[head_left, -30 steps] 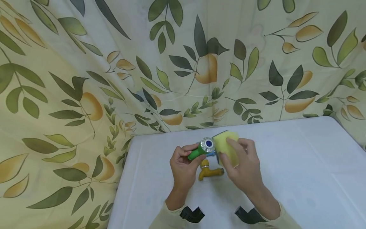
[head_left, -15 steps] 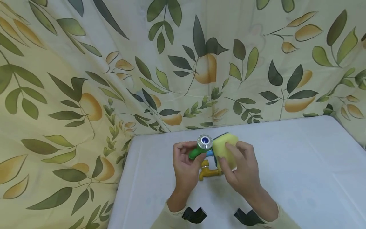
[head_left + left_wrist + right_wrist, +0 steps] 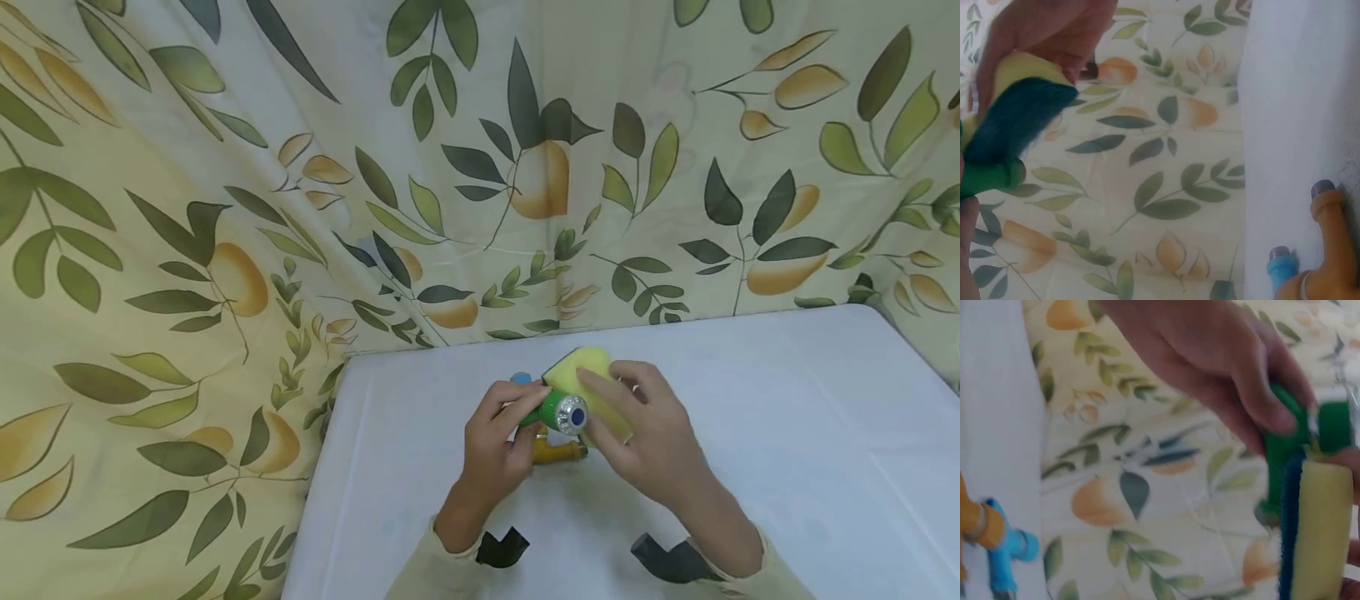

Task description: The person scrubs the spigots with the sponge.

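Observation:
My left hand (image 3: 495,446) grips a green plastic tap (image 3: 553,410), its silver-rimmed knob with a dark blue centre turned towards the head camera. In my right hand (image 3: 652,442) is a yellow sponge (image 3: 591,367) with a dark scouring layer (image 3: 1019,119). The wrist views show that dark side facing the green tap's body, seemingly against it. Below the hands an orange-yellow tap (image 3: 558,451) lies on the table, partly hidden by the left hand. Behind the left hand shows a bit of a blue tap (image 3: 521,378), which the right wrist view shows beside the orange-yellow one.
The white table (image 3: 810,433) stretches out to both sides of the hands. A leaf-and-fruit patterned curtain (image 3: 480,167) hangs behind its far edge and along the left. Black wrist mounts (image 3: 502,548) sit on both sleeves.
The left hand has turned the green tap, so its knob has swung down and right towards the camera. The sponge has shifted slightly left and now sits behind the knob. The blue tap has come into view.

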A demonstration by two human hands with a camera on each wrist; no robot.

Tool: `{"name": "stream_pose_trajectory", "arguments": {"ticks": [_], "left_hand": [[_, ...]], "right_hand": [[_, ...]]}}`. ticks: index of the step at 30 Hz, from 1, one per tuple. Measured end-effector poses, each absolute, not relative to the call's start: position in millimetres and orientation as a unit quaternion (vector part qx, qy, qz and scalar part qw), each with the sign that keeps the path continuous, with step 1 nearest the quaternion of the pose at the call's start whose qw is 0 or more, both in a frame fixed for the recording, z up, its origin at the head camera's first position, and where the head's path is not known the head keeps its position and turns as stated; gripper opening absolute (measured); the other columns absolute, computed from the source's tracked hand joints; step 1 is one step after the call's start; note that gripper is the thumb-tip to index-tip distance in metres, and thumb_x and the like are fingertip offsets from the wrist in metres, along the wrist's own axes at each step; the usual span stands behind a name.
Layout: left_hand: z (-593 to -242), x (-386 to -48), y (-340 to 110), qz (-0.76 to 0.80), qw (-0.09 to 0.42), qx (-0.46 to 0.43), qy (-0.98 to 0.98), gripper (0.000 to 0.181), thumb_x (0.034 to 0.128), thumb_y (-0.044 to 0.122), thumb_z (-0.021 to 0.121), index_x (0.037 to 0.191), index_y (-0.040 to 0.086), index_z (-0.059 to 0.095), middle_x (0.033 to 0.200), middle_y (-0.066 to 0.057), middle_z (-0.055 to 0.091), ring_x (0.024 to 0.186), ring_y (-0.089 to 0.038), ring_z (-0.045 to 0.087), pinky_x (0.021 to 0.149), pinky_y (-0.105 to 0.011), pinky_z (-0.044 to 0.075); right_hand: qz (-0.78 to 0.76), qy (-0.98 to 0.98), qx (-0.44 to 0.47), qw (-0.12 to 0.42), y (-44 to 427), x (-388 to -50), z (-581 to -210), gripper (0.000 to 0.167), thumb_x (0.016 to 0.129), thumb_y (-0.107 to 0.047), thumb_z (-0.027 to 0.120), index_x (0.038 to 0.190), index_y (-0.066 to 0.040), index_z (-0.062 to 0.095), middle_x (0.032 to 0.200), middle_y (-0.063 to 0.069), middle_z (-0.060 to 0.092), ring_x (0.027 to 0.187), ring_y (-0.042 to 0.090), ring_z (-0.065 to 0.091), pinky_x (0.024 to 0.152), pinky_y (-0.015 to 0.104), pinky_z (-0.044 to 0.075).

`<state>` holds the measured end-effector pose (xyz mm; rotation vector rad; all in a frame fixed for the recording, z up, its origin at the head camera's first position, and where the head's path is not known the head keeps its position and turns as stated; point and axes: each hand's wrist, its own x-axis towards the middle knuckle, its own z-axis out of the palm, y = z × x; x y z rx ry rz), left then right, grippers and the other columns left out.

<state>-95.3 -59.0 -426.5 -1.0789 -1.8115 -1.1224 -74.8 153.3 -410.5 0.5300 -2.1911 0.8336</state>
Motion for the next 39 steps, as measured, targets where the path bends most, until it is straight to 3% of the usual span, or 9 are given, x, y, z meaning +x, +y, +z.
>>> {"name": "stream_pose_trajectory", "arguments": {"ticks": [2,5,14,17,21,24,29,34,39], "left_hand": [[-424.2,-96.1,-61.8,-0.413,0.383,-0.441,-0.699,0.026,0.0951,-0.002,0.067,0.121,-0.005,0.068,0.113,-0.016,0.061,0.109,-0.030,0.067,0.097,-0.030,0.058],[-421.1,-96.2,-64.3,-0.379,0.394,-0.465,-0.696,0.024,0.0968,-0.002,0.064,0.120,-0.006,0.069,0.113,-0.015,0.061,0.109,-0.028,0.064,0.098,-0.028,0.057],[-421.8,-94.3,-64.4,-0.378,0.411,-0.457,-0.693,0.024,0.0986,0.001,0.063,0.120,-0.006,0.069,0.111,-0.014,0.060,0.101,-0.024,0.061,0.090,-0.023,0.057],[-424.9,-91.6,-64.6,-0.493,0.342,-0.409,-0.687,0.029,0.0975,-0.002,0.063,0.126,-0.008,0.064,0.110,-0.019,0.056,0.101,-0.020,0.062,0.088,-0.020,0.057],[-428.2,-87.3,-63.7,-0.654,0.219,-0.324,-0.647,0.037,0.0965,-0.009,0.060,0.133,-0.008,0.056,0.113,-0.024,0.051,0.112,-0.013,0.060,0.095,-0.020,0.056],[-428.8,-85.5,-62.2,-0.717,0.150,-0.271,-0.624,0.036,0.0985,-0.004,0.060,0.134,-0.007,0.055,0.119,-0.021,0.053,0.116,-0.011,0.060,0.098,-0.022,0.056],[-428.4,-84.8,-60.5,-0.808,0.041,-0.190,-0.556,0.044,0.1025,0.005,0.059,0.141,-0.011,0.046,0.130,-0.010,0.054,0.123,-0.014,0.061,0.102,-0.031,0.054],[-427.0,-84.7,-60.8,-0.851,-0.011,-0.150,-0.503,0.051,0.1029,0.008,0.059,0.144,-0.014,0.040,0.129,-0.011,0.051,0.124,-0.015,0.060,0.105,-0.033,0.051],[-428.1,-85.1,-62.0,-0.858,-0.025,-0.139,-0.494,0.052,0.1021,0.010,0.062,0.144,-0.013,0.040,0.129,-0.011,0.050,0.123,-0.015,0.059,0.106,-0.034,0.050]], "right_hand": [[0.317,-0.857,0.224,0.339,158.9,-78.2,-404.1,0.037,0.091,-0.033,0.072,0.124,-0.016,0.073,0.113,0.013,0.062,0.092,0.018,0.050,0.066,0.024,0.045],[0.322,-0.863,0.237,0.310,164.5,-82.0,-395.1,0.046,0.078,-0.014,0.079,0.123,-0.018,0.074,0.114,0.009,0.063,0.095,0.016,0.050,0.063,0.028,0.046],[0.325,-0.872,0.226,0.289,165.0,-84.9,-392.0,0.049,0.078,-0.013,0.081,0.126,-0.018,0.072,0.117,0.010,0.062,0.096,0.019,0.054,0.061,0.032,0.052],[0.333,-0.873,0.188,0.302,167.8,-87.5,-394.7,0.049,0.079,-0.013,0.082,0.127,-0.016,0.071,0.116,0.012,0.060,0.097,0.020,0.056,0.065,0.033,0.054],[0.386,-0.845,0.174,0.326,170.4,-85.9,-400.5,0.051,0.075,-0.011,0.082,0.125,-0.012,0.072,0.114,0.014,0.060,0.100,0.017,0.056,0.075,0.018,0.050],[0.412,-0.827,0.199,0.326,170.4,-85.4,-404.7,0.052,0.073,-0.008,0.081,0.124,-0.012,0.072,0.114,0.013,0.061,0.103,0.011,0.055,0.080,0.007,0.044],[0.439,-0.822,0.191,0.310,171.4,-86.9,-411.0,0.054,0.073,-0.002,0.080,0.126,-0.011,0.071,0.114,0.010,0.060,0.105,0.003,0.053,0.080,0.008,0.044],[0.465,-0.817,0.195,0.281,171.9,-87.1,-419.4,0.056,0.076,0.001,0.078,0.129,-0.011,0.068,0.117,0.002,0.059,0.104,0.002,0.053,0.079,0.009,0.048],[0.479,-0.800,0.217,0.290,170.5,-85.4,-428.1,0.055,0.074,0.002,0.077,0.127,-0.006,0.067,0.116,0.008,0.059,0.104,0.004,0.055,0.083,0.007,0.048]]}}
